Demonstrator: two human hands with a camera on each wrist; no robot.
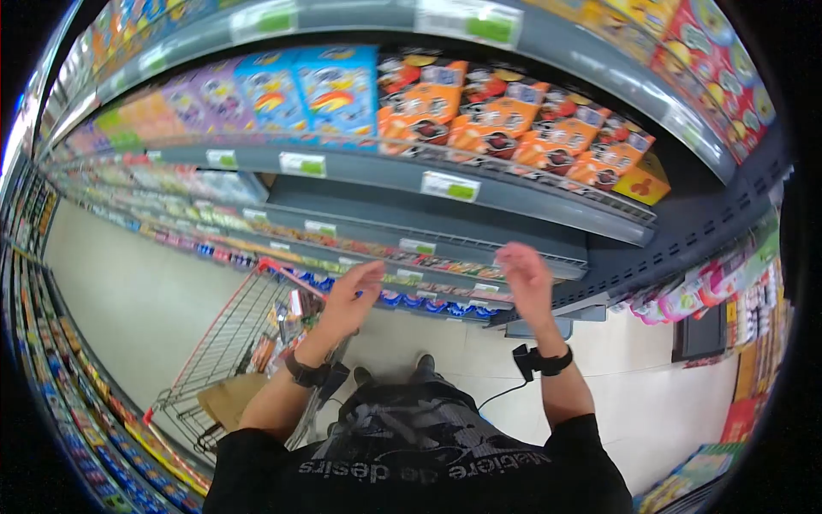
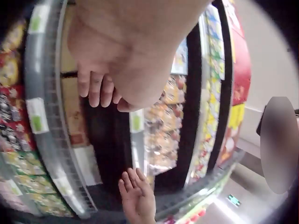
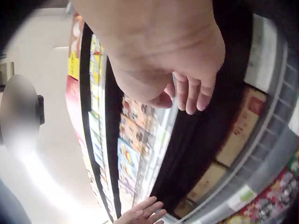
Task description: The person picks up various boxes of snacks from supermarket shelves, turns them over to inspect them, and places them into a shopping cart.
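Both hands are held out in front of a supermarket shelf with nothing in them. My left hand [image 1: 349, 300] hovers before the lower shelves, palm turned inward and fingers loosely bent. My right hand [image 1: 527, 281] is raised a little farther forward, its fingers relaxed and apart. Above and beyond them stands a row of orange boxes [image 1: 419, 103] with dark tops, beside blue boxes [image 1: 338, 92]. A dark shelf gap [image 1: 360, 204] lies under that row. In the right wrist view, beige boxes [image 3: 240, 130] lie on a shelf near the right fingers.
A shopping cart [image 1: 214, 343] with several packets and a brown cardboard box [image 1: 231, 401] stands to the left. Colourful packages [image 1: 702, 283] hang at the right end of the shelf. Another stocked shelf [image 1: 77, 385] runs along the far left. Pale floor [image 1: 128, 265] lies between.
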